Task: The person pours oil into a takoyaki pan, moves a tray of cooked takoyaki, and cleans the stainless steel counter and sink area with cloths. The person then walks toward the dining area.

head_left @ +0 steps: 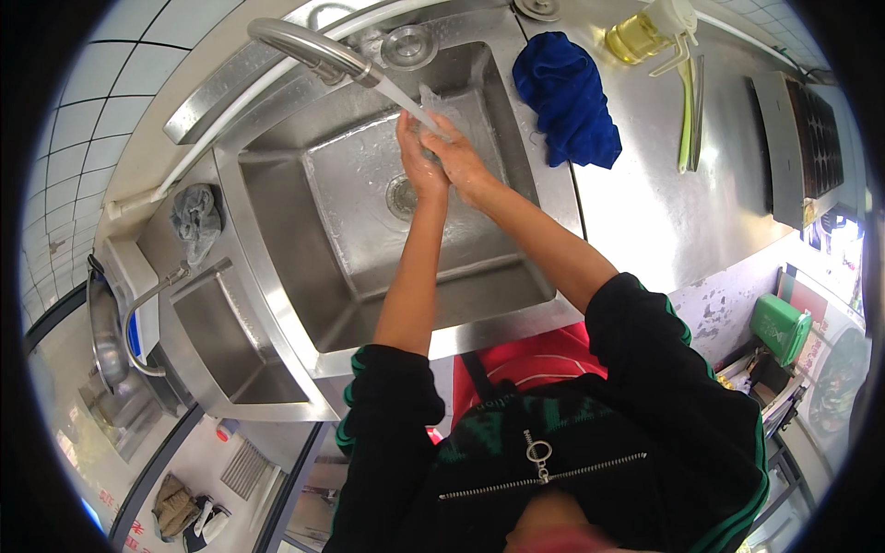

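Over a large steel sink [304, 230], my left hand [422, 164] and my right hand [458, 164] are held close together, touching, beneath a running stream of water [406, 97]. The water comes from a curved metal faucet [309, 46] at the far side. On my left hand the fingers are stretched upward with the palm turned inward. My right hand leans against it, its fingers extended across the left palm. Both are wet; a greyish patch between them looks like splashing water. Below my hands lies the round drain [402, 197].
A blue cloth [567, 101] lies right of the sink. Beyond it are an oil jug [650, 32], a green-handled utensil [686, 115] and a black-topped stove [800, 147]. A metal strainer [409, 46] sits behind the sink. At left are a plastic bag [195, 221] and a smaller sink [230, 341].
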{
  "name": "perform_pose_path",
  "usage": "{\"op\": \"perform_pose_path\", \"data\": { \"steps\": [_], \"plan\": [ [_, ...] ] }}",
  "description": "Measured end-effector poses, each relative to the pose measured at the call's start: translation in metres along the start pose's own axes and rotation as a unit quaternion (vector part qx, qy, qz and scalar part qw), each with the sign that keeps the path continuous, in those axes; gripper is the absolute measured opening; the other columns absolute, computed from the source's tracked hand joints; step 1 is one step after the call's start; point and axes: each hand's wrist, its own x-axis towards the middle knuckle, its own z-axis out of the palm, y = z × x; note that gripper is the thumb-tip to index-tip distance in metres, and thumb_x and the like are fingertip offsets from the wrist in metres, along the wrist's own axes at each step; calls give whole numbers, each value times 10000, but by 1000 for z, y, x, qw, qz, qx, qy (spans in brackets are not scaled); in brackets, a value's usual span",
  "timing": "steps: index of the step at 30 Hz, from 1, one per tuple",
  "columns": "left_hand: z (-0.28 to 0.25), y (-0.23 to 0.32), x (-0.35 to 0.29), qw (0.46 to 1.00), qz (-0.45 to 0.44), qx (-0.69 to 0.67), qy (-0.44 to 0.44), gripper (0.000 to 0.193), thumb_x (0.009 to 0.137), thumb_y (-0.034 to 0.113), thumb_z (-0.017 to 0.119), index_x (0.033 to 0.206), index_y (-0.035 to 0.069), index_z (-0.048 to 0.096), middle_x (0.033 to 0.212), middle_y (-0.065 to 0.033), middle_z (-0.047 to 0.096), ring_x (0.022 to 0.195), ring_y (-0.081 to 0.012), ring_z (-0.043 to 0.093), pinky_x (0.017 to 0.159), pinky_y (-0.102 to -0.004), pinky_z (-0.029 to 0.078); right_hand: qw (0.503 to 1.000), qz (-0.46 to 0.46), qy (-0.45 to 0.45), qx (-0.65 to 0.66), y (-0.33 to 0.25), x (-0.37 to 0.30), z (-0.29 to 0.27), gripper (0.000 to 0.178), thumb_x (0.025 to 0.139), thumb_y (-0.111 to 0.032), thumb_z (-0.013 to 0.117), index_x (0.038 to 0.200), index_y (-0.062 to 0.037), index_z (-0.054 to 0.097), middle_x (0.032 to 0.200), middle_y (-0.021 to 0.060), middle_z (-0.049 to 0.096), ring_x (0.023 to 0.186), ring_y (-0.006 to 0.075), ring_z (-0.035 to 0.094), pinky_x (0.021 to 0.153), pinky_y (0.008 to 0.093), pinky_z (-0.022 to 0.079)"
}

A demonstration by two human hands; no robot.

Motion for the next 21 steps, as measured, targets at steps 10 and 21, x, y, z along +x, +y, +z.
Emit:
{"op": "perform_pose_path", "data": {
  "steps": [10,21],
  "plan": [
    [-14,-6,-10,973,138,173,-66,510,946,410,256,1295,46,337,1132,-215,526,1048,-355,516,892,-386,378,994,84,56,29,36,37,-1,295,867,-205,480,1026,18,591,902,113,607,842,183,545,749,284,428],
    [-69,-2,22,887,-36,439,-138,226,881,187,466,980,27,592,756,-124,636,703,-335,606,674,-420,439,991,61,-80,-89,31,51,-45,512,744,-96,597,1239,-110,469,1175,118,497,1002,199,513,831,287,421]
  ]
}}
